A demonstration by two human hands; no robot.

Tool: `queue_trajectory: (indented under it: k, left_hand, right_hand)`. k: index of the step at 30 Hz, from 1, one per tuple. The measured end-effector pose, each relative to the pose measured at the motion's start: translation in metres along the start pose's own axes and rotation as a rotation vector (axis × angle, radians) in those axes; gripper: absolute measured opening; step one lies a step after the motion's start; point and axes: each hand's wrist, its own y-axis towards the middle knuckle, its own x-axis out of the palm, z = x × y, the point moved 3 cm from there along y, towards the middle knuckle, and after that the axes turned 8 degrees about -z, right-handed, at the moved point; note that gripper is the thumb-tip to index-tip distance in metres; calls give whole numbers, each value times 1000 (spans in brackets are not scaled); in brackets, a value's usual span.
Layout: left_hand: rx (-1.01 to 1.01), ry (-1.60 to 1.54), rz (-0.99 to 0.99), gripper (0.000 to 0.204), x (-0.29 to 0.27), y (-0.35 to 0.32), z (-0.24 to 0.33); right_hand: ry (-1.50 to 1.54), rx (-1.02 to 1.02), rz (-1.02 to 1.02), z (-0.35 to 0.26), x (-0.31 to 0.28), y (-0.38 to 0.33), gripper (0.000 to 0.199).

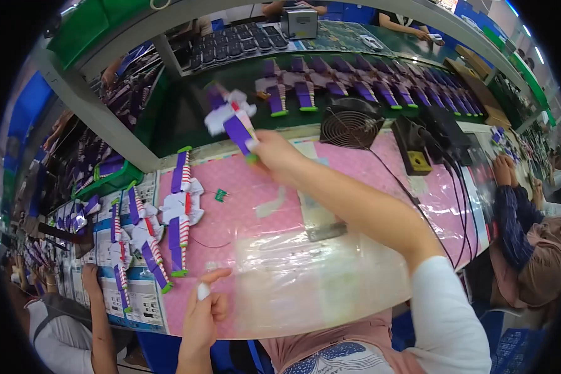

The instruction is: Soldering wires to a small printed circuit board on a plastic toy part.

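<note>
My right hand [274, 153] reaches out over the far edge of the bench and grips one end of a toy wing assembly [238, 126]. Purple panels, a white middle and a green tip show on it, partly blurred by motion. My left hand [201, 315] is near the bench's front edge, holding nothing. Its index finger points out, the thumb has a white cover, and the other fingers are curled. Beyond it lie a wing assembly [182, 209] with striped edges, two more wing assemblies [144, 229] to its left, and a small green circuit board [220, 195].
A row of wing assemblies [305, 93] lies on the green belt [187, 124] behind the bench. A black fan [352, 128], a soldering-iron stand [414, 149] and cables [461, 206] are at the right. A metal post [100, 106] rises at the left; people sit on both sides.
</note>
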Motion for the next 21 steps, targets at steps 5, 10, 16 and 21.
queue_trajectory:
  k: [5, 10, 16, 21]
  left_hand:
    - [105, -48, 603, 39, -49, -72, -35]
    - [83, 27, 549, 69, -54, -77, -38]
    - [170, -81, 315, 69, -49, -28, -34]
    - [151, -60, 372, 58, -51, -20, -38]
  right_hand:
    - [309, 66, 350, 13, -7, 147, 16]
    - [441, -1, 594, 31, -24, 151, 18]
    - [421, 121, 155, 69, 22, 113, 13]
    - [239, 538, -854, 48, 133, -72, 30]
